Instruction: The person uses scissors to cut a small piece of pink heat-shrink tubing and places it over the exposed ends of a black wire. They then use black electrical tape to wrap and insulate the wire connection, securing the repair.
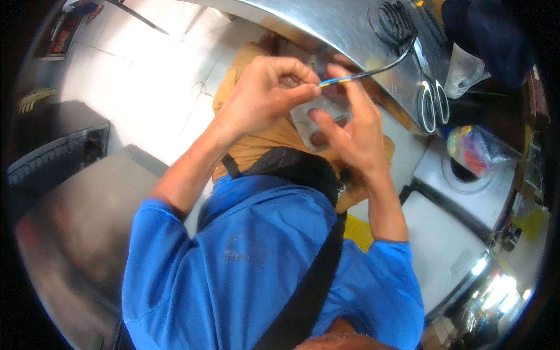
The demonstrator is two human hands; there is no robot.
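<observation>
White tiled floor at 11 o'clock; shiny metal table from 12 to 2 o'clock; stripped cable held in front of the table edge.
The black-sheathed cable is at 1 o'clock, its thin blue and yellow wires exposed at the near end and its sheathed length curving over the table. Left hand, 12 o'clock: thumb and forefinger pinched together on the wire ends. Right hand, 2 o'clock: thumb spread apart from the fingers, forefinger beside the wires; contact cannot be determined. On the table: a round black coil at 1 o'clock; scissors with white-and-black looped handles at 2 o'clock.
</observation>
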